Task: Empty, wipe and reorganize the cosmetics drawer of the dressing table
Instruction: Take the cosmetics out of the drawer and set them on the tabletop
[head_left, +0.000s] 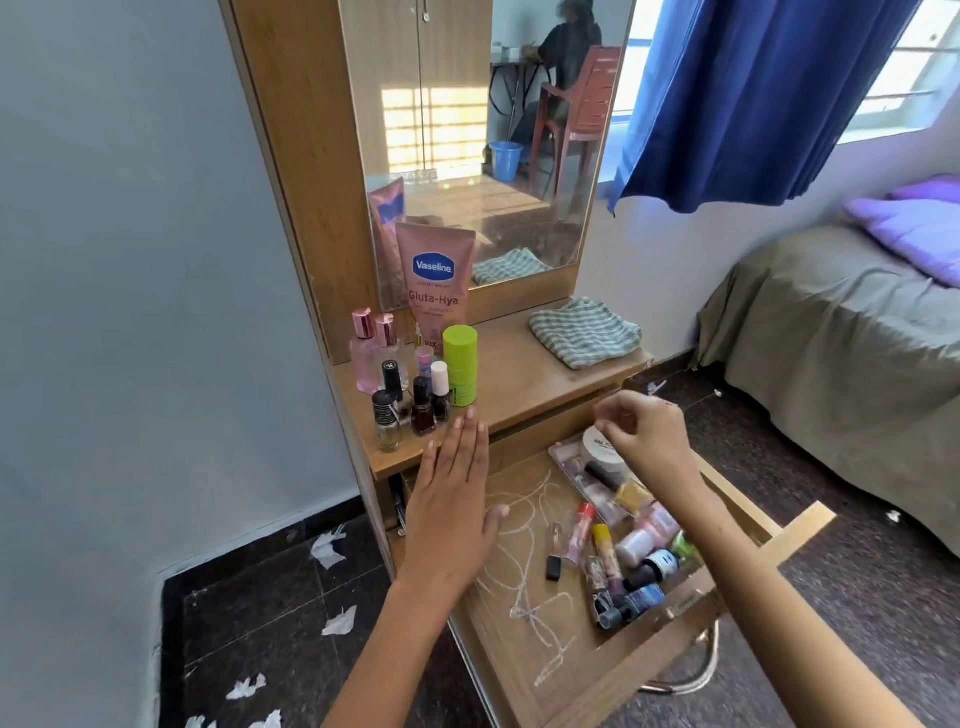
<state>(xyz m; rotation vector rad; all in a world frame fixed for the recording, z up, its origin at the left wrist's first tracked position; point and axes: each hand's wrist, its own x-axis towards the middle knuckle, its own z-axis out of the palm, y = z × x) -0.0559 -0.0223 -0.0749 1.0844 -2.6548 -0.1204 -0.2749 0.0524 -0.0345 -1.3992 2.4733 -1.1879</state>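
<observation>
The dressing table (545, 395) stands against the wall, and its cosmetics drawer (524, 613) is pulled out below the tabletop; every place here is given from that drawer. Judging by how things lie, the emptying is partly done: above the drawer's left side, on the tabletop, stand a pink Vaseline tube (435, 280), a green stick (460, 364), two pink perfume bottles (375, 349) and a cluster of nail polish bottles (410, 405). A folded striped cloth (584, 332) lies above the drawer's right side, apparently unused, so wiping and reorganizing are yet to come. The drawer's left half shows bare wood with pale scribbles, while its right half holds a heap of small tubes and bottles (623, 551), a clear tray (571, 467) and a white round jar (602, 449) at the back. The left hand (452, 509) hovers flat over the drawer's back-left corner, fingers straight and together, tips reaching the tabletop edge, gripping nothing. The right hand (644, 436) hangs over the drawer's back-right corner, directly above the jar, fingers bent inward and pinched at the tips; whether they nip some tiny item cannot be told. The heap lies nearer the drawer's front than those fingers, not touching them.
</observation>
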